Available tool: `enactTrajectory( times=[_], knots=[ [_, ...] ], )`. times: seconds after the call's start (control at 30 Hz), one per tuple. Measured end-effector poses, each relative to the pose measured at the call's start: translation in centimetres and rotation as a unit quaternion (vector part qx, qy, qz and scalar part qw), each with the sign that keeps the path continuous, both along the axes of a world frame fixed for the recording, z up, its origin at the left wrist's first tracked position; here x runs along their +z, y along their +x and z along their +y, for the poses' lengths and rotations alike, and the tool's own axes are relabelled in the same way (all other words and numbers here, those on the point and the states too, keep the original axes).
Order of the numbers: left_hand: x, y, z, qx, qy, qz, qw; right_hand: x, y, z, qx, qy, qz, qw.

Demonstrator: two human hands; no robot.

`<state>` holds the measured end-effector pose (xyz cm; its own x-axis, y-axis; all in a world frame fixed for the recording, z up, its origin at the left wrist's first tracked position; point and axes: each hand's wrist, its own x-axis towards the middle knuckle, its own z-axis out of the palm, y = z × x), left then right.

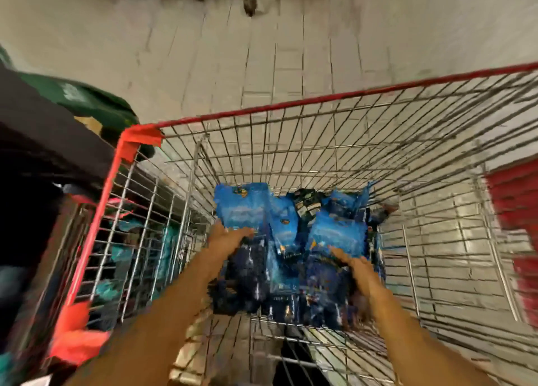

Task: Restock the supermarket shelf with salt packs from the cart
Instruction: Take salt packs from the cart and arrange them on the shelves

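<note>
Blue salt packs in cart; L hand grips one, R hand fingers flat on another.

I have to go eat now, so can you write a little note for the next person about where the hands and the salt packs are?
Left hand: reaching into the cart, on the left side of the blue salt packs; grip blurred.
Right hand: on the right side of the pile; grip also unclear.
Salt packs: all piled in the cart.
Done: nothing shown lifted out.
Left: lift the packs and put them on the shelf, which is out of view.
</note>
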<state>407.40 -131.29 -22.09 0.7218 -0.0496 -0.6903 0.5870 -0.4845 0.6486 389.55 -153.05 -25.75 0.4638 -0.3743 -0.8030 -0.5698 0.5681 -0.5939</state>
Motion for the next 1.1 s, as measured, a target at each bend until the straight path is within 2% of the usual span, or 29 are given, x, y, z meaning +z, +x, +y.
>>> enactTrajectory(
  times=[0.1, 0.23, 0.4, 0.5, 0.7, 0.9, 1.1],
  knots=[
    [6.3, -0.1, 2.3, 0.003, -0.044, -0.056, 0.997, 5.5, 1.6, 0.4, -0.024, -0.012, -0.018, 0.999],
    [15.2, -0.7, 6.5, 0.076, -0.098, -0.143, 0.982, 13.6, 2.8, 2.1, -0.025, -0.049, -0.077, 0.996],
    [26.5, -3.3, 13.4, 0.191, -0.172, -0.239, 0.937, 23.8, 4.4, 7.6, 0.057, -0.107, -0.186, 0.975],
    [33.0, -6.1, 18.5, 0.202, -0.191, -0.290, 0.916, 29.8, 4.9, 12.3, 0.113, -0.136, -0.278, 0.944],
    [43.7, -12.3, 28.9, 0.240, -0.150, -0.406, 0.869, 40.6, 6.2, 22.5, 0.207, -0.059, -0.435, 0.874],
    [50.4, -18.3, 36.9, 0.308, -0.103, -0.506, 0.799, 49.1, 7.7, 32.3, 0.306, -0.010, -0.524, 0.795],
    [55.8, -24.8, 42.7, 0.352, -0.056, -0.569, 0.741, 55.3, 7.7, 42.1, 0.400, 0.053, -0.583, 0.705]
  ],
)
